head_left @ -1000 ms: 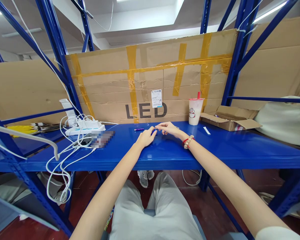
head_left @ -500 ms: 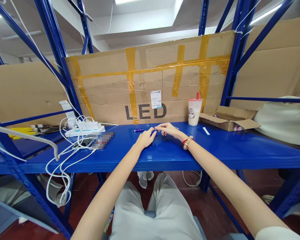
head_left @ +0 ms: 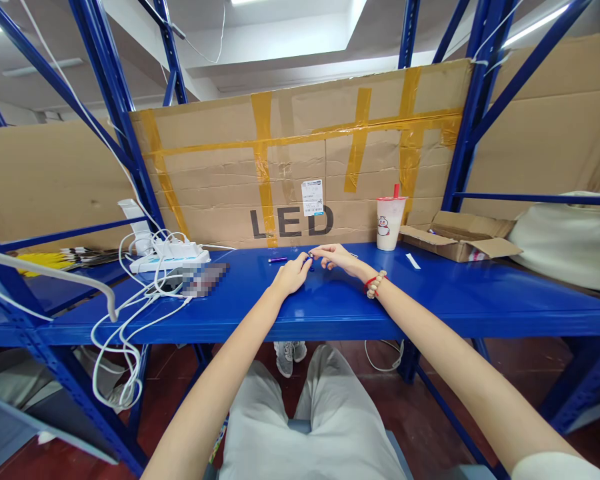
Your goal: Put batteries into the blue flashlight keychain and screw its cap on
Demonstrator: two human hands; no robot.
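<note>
My left hand (head_left: 293, 275) is closed over the blue table (head_left: 350, 303), its fingertips pinching something small and dark that is too small to name. My right hand (head_left: 336, 259), with a beaded bracelet (head_left: 377, 285) at the wrist, meets it from the right; its thumb and index finger are pressed together at the same small item. A purple-blue pen-like piece (head_left: 278, 260) lies on the table just left of my left hand. Another thin small item (head_left: 353, 255) lies behind my right hand, partly hidden.
A cup with a red straw (head_left: 386, 223), a white strip (head_left: 413, 261) and an open cardboard box (head_left: 460, 241) are on the right. White cables and a power strip (head_left: 173, 260) lie left. Taped cardboard (head_left: 220, 193) stands behind.
The fingertips have shifted very slightly around the small item between them. Both hands otherwise keep their places.
</note>
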